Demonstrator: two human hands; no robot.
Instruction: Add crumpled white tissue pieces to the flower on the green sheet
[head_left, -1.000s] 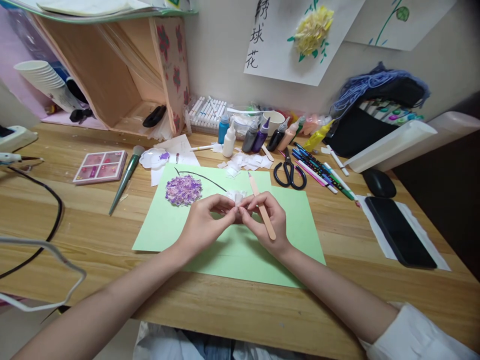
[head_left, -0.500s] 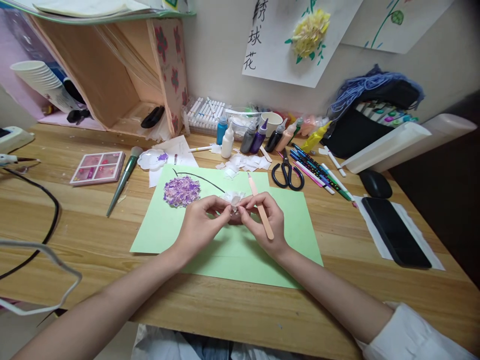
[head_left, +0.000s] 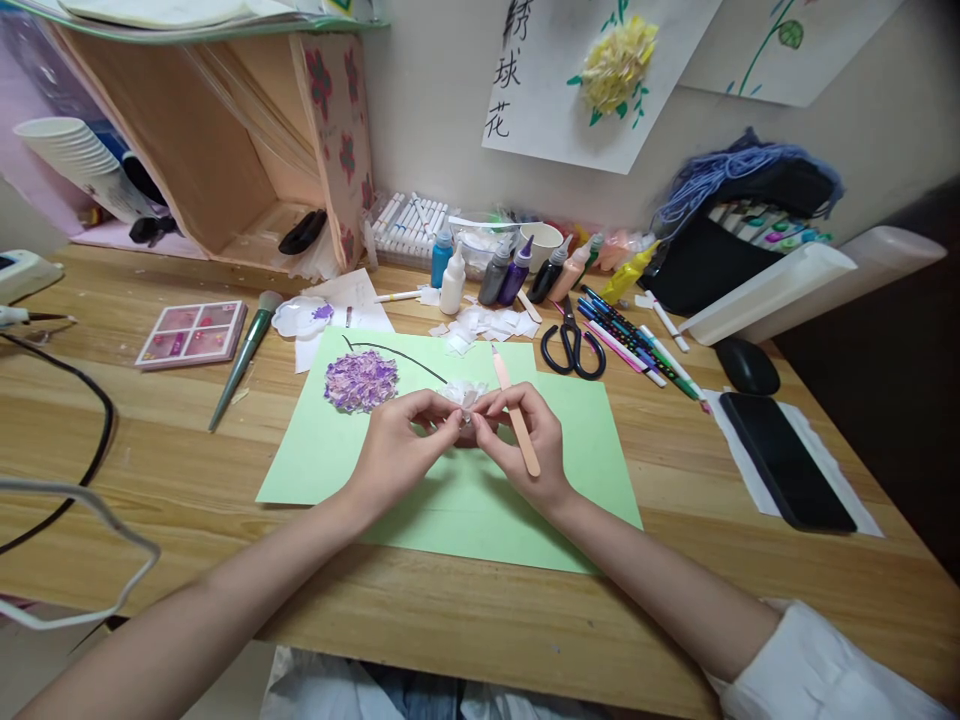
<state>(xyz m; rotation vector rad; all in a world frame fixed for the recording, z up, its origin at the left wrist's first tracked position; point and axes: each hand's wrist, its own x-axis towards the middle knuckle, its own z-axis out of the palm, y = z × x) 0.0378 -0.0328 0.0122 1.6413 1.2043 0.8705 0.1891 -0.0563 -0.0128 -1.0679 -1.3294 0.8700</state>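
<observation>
My left hand [head_left: 409,440] and my right hand [head_left: 529,445] meet over the green paper [head_left: 450,520], fingertips pinched on a small white paper piece [head_left: 466,416]. A flat wooden stick [head_left: 517,415] with a purple-stained tip is also held in my right hand, lying across its fingers. Just behind the fingertips, a cluster of white paper bits [head_left: 463,390] rests on the green paper, at the end of a drawn dark stem [head_left: 397,353]. To the left sits a round purple crumpled-paper flower [head_left: 361,380].
Behind the paper are white scraps [head_left: 491,325], black scissors [head_left: 572,345], several paint bottles [head_left: 516,272] and pens [head_left: 630,335]. At the left are a brush [head_left: 246,360] and a pink palette [head_left: 192,334]; a phone [head_left: 787,460] and mouse [head_left: 748,366] lie right.
The view has shifted slightly. Both hands remain together at the same spot, with only small fingertip movement on the white paper piece.
</observation>
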